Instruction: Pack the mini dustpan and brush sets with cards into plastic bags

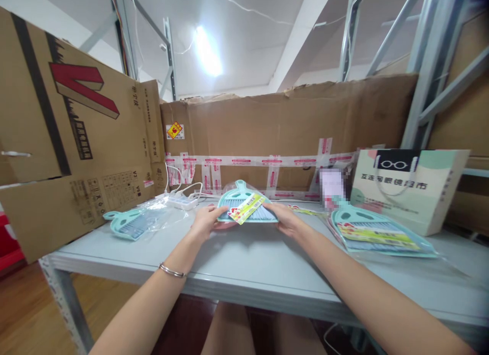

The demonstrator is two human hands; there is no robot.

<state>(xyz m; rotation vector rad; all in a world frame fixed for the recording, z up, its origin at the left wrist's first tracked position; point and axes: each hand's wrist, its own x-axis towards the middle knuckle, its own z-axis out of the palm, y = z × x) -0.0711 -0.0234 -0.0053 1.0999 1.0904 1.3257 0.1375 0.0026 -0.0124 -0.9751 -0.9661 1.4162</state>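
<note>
Both hands hold a small teal dustpan-and-brush set (244, 199) in a clear bag, just above the grey table (244, 263). A yellow and pink label card lies across its front. My left hand (206, 220) grips its left edge with fingers curled. Gripping the right edge in the same way is my right hand (284, 217). A thin bracelet circles my left wrist.
Another teal set (128, 223) in clear plastic lies at the table's left; a stack of bagged sets (376, 233) lies at the right. A paper shopping bag (412, 184) stands behind them. Large cardboard boxes (69, 141) wall the left and back. A white power strip (182, 201) sits near the back.
</note>
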